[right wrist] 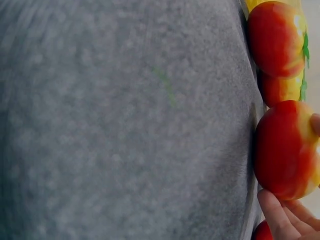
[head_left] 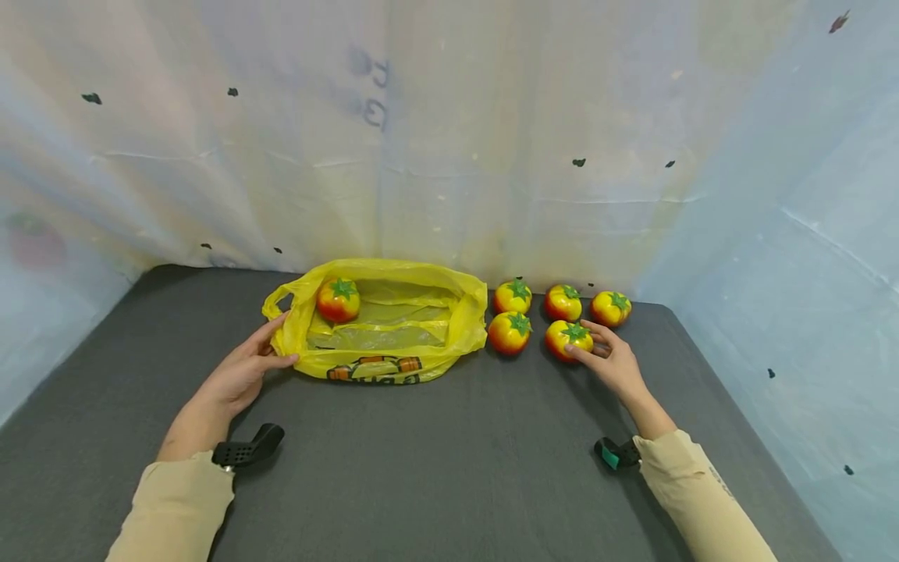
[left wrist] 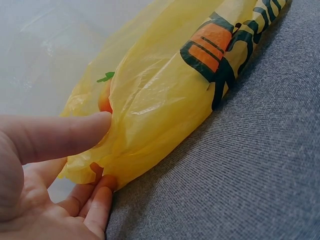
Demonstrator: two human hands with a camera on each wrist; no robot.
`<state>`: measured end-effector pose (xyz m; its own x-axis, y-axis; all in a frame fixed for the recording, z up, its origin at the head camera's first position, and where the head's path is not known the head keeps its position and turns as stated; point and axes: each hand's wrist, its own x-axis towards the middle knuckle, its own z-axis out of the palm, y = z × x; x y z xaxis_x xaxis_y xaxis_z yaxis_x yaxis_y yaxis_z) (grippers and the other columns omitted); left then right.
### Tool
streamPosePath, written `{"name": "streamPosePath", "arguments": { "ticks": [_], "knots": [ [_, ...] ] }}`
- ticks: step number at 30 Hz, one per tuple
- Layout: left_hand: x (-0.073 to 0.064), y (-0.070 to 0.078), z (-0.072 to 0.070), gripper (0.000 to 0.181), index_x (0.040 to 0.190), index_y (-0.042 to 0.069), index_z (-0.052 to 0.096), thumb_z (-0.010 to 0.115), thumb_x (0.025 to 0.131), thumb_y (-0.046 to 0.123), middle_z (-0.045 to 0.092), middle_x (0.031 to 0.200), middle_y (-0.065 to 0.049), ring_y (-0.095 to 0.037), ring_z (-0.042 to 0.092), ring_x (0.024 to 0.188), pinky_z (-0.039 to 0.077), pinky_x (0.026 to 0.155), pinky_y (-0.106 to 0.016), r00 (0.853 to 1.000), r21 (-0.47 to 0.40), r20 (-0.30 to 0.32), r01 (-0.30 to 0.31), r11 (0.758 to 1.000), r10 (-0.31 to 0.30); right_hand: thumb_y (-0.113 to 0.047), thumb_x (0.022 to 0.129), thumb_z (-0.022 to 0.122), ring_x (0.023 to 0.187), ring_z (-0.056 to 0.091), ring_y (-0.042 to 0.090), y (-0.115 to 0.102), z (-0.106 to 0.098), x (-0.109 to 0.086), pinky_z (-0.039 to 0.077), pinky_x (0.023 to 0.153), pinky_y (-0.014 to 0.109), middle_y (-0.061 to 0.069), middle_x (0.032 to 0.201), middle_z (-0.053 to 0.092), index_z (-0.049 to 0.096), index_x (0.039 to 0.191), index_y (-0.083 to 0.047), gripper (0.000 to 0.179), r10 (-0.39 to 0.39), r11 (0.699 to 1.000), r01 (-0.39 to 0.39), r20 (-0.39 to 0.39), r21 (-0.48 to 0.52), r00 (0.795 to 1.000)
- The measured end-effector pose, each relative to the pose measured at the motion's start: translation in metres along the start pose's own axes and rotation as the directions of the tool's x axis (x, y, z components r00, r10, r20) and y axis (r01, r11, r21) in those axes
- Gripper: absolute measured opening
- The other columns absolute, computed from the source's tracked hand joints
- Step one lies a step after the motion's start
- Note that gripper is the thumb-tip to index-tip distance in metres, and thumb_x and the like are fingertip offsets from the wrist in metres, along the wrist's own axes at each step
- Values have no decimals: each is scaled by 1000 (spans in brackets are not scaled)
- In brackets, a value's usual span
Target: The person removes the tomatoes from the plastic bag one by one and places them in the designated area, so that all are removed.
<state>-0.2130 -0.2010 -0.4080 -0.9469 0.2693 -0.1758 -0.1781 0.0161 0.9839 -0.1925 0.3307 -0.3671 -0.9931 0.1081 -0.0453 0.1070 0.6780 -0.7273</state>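
A yellow plastic bag (head_left: 393,364) lies with its mouth spread wide on the dark table. Inside it, at the left end, sits a red-and-yellow tomato (head_left: 338,301) with a green leafy top. My left hand (head_left: 242,373) holds the bag's left end, its thumb (left wrist: 75,134) on the outside and its other fingers by the handle. On the right, my right hand (head_left: 615,364) grips a tomato (head_left: 566,340) between thumb and fingers; the right wrist view shows that tomato (right wrist: 282,150) close up, with part of the hand out of frame.
Just right of the bag stand two more tomatoes, the back one (head_left: 512,297) and the front one (head_left: 509,333). Behind the gripped tomato are another (head_left: 563,302) and, farther right, one more (head_left: 610,309). A pale sheet (head_left: 449,140) rises behind the table (head_left: 435,468).
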Motion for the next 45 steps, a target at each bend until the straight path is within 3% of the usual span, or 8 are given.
{"name": "streamPosePath", "arguments": {
  "ticks": [13,24,33,45],
  "knots": [
    [0,-1,0,85,156,23,2,58,94,6,-15,160,-13,-38,-6,144,-12,109,-64,1000,11,-10,3,1000,-3,-44,89,65,131,43,43,1,-5,-3,41,102,54,26,147,37,35,148,-9,75,11,1000,-11,3,-14,1000],
    [-4,-1,-1,87,156,27,3,61,93,11,-17,159,-13,-38,-8,144,-13,108,-65,1000,11,-8,8,1000,-8,-43,90,64,132,42,40,-10,-23,-7,39,102,55,26,147,38,29,150,-7,78,-3,1000,3,-10,19,1000],
    [-1,0,0,87,156,23,0,59,94,8,-18,159,-12,-38,-9,144,-13,107,-66,1000,8,-2,13,1000,-13,-45,89,65,133,41,41,-30,-40,-3,36,103,59,26,148,36,29,151,-11,80,-65,997,66,-41,31,997],
    [0,1,1,88,156,24,1,60,93,7,-17,160,-12,-38,-9,144,-14,107,-66,1000,0,-18,23,1000,-23,-39,90,66,134,41,38,-44,-33,0,37,104,56,22,146,40,33,150,-12,73,-121,985,124,-31,123,992]
  ]
}}
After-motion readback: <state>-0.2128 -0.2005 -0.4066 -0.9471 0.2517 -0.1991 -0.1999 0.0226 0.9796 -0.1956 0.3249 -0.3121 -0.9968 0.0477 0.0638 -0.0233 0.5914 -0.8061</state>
